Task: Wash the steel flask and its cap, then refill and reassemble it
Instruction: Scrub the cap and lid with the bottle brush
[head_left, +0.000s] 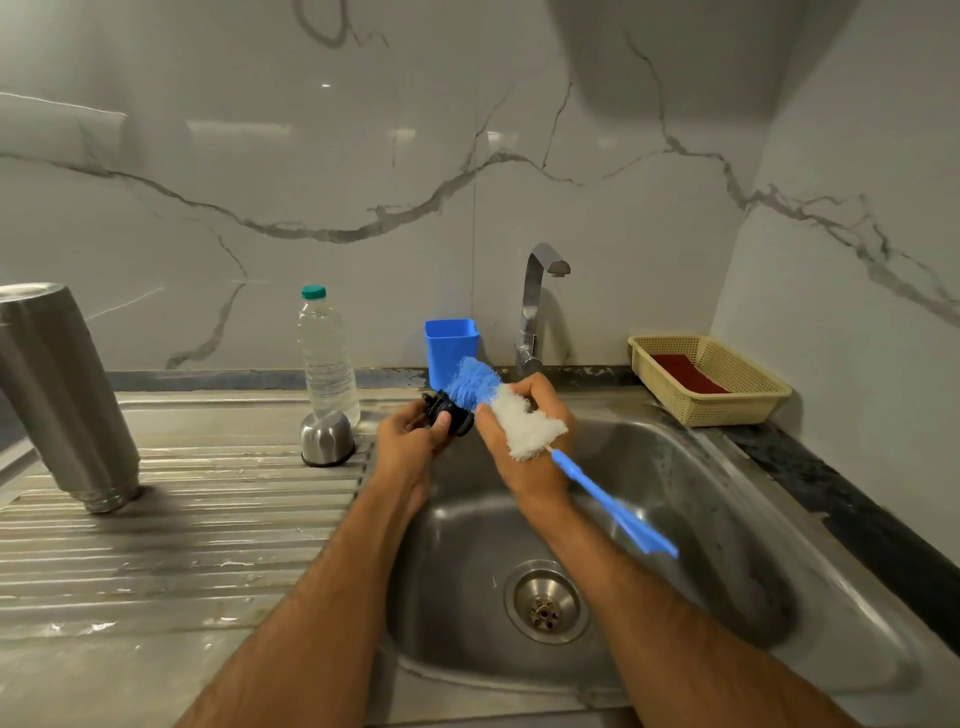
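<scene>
Over the sink basin (701, 519) my left hand (410, 434) grips a small black cap part (451, 413). My right hand (524, 441) holds a bottle brush (498, 405) by its blue and white bristle head, the blue bristles pressed against the black part. The brush's blue handle (618, 506) sticks out to the lower right. The steel flask (62, 395) stands upside down on the ribbed drainboard at the far left. A steel dome-shaped cap (327, 439) sits on the drainboard near the basin's left rim.
A clear water bottle (327, 353) with a green lid stands behind the steel cap. A blue cup (451, 345) and the chrome tap (540, 306) are at the back. A beige basket (737, 400) with a red pad sits right. The drain (545, 603) lies below.
</scene>
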